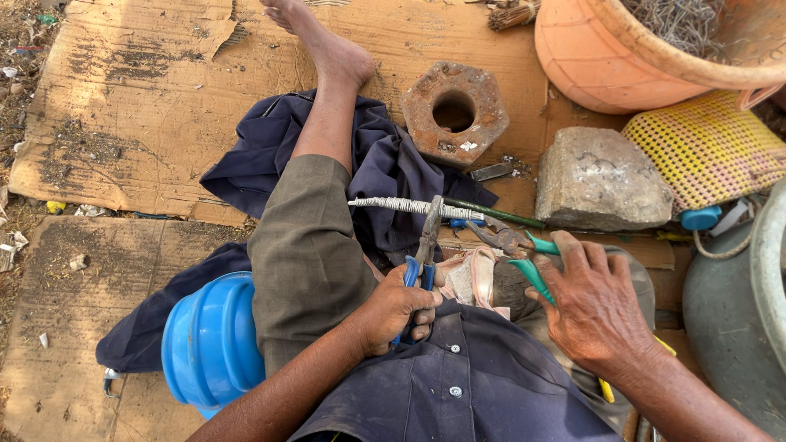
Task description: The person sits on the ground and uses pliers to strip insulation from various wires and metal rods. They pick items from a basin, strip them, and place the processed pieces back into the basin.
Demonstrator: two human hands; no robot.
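Note:
My left hand [397,309] is closed around the blue handles of a pair of pliers [426,241], whose jaws bite a rod wrapped in silvery wire [405,205] lying across my lap. My right hand [594,307] rests on the green handles of a second pair of pliers [512,241], fingers spread over them; its rusty jaws point toward the rod's right end. A thin dark green rod [495,214] continues to the right toward a stone.
A large rusty hex nut [454,110] and a grey stone block [602,178] sit on the cardboard [139,98] ahead. An orange tub of wire pieces [655,49] stands at top right, a yellow woven mat [708,147] beside it. A blue plastic container [209,340] lies at my left thigh.

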